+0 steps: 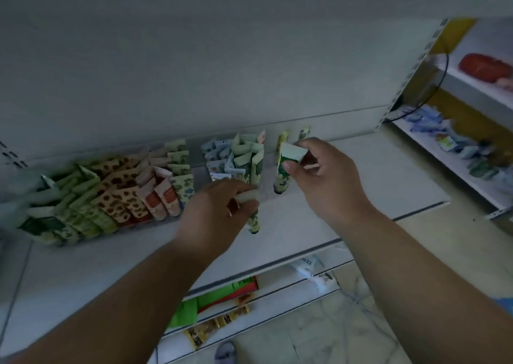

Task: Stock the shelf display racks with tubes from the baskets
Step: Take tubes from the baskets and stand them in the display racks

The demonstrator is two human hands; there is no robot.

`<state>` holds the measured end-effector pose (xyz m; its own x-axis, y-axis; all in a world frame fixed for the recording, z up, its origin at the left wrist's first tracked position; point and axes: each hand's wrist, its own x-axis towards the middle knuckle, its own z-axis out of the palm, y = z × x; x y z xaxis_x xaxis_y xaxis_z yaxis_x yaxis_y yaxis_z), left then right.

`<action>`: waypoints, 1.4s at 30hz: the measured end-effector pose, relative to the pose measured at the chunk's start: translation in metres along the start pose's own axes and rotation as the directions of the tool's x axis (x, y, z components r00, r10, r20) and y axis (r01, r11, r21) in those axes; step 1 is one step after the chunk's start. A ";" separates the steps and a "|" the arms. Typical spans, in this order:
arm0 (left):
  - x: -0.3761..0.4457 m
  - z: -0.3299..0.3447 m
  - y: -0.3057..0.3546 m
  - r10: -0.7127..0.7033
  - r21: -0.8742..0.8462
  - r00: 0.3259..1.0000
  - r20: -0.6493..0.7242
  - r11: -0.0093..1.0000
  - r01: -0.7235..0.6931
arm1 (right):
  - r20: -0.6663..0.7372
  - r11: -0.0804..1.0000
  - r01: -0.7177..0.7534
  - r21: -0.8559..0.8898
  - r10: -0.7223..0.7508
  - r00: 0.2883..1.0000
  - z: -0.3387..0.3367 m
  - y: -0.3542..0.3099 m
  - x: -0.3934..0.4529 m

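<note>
Both forearms reach in from the bottom of the view toward the white shelf [305, 219], each hand busy with its own tube. On the left, the left hand [213, 219] curls around a green-patterned tube [254, 220], cap end tucked in the fingers and crimped end pointing down toward the shelf, close to the front of the filled rows. On the right, the right hand [327, 174] pinches a second green tube [284, 169] near its top between thumb and fingers, holding it nearly upright, probably so it can drop straight into a slot.

That tube hangs over the sparse right end of the display rack [266, 166], where only a couple of tubes [294, 136] stand at the back. Further left, the stocked tubes [116, 194] lean in tight, overlapping rows sorted by pattern, which keeps their faces readable from the aisle. Carrying a tube in each hand likely saves trips. No basket shows in view. A lower shelf [249, 308] holds other packets.
</note>
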<state>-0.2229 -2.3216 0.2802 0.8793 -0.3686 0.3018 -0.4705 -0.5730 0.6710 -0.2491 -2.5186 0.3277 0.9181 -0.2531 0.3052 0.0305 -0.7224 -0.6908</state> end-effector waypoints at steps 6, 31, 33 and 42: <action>-0.012 0.010 -0.004 -0.153 0.025 0.983 -0.096 0.987 0.156 | 0.246 0.991 0.124 -0.046 -0.109 0.963 0.038 0.029 0.036; -0.021 0.097 -0.025 -0.238 0.180 0.953 -0.186 0.945 0.271 | 0.216 0.925 0.363 0.112 -0.380 0.900 0.015 0.061 0.060; -0.022 0.101 -0.030 -0.245 0.259 0.957 -0.155 0.925 0.279 | 0.201 0.916 0.387 0.102 -0.400 0.894 0.021 0.060 0.065; -0.020 0.109 -0.036 -0.205 0.398 0.964 -0.170 0.880 0.258 | 0.238 0.873 0.477 0.101 -0.486 0.841 0.039 0.060 0.074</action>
<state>-0.2319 -2.3738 0.1763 0.9567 -0.1135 0.2681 -0.2174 -0.8910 0.3985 -0.1644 -2.5556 0.2834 0.8510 0.2915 0.4368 0.5041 -0.6865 -0.5240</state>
